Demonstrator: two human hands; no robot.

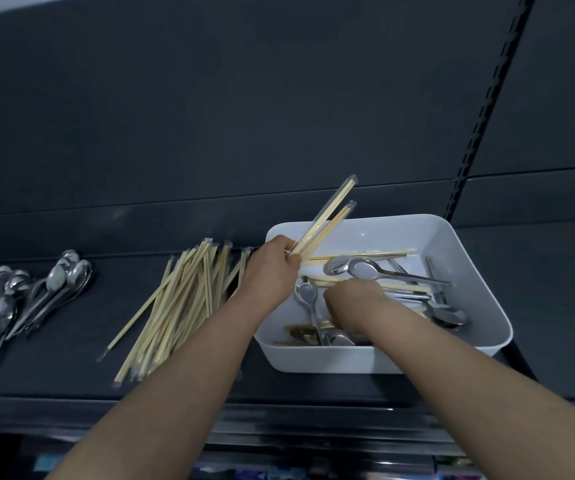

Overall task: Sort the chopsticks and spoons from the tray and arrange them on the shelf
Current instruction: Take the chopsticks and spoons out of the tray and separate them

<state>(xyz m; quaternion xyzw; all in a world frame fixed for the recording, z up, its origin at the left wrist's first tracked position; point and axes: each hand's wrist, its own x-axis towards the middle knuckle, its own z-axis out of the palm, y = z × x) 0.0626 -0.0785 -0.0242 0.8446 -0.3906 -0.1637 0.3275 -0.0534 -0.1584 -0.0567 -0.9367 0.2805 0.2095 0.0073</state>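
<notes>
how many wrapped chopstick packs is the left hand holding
2. The upper pack and lower pack fan upward from the left hand, over the back-left corner of the white tray. Others may be hidden in the fist.

Tray [348, 358] open from above, floor cluttered with cutlery [376, 271]. Bare shelf [112, 317] strip between chopstick pile [182, 306] and spoon heap [19, 299].

Wrapped chopsticks [182, 299] piled on shelf [71, 358], spoons [365, 271] in tray [469, 265]

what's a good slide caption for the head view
Left hand grips wrapped chopsticks over the white tray; right hand reaches among spoons, beside the chopstick pile and spoon pile on the shelf.
</notes>
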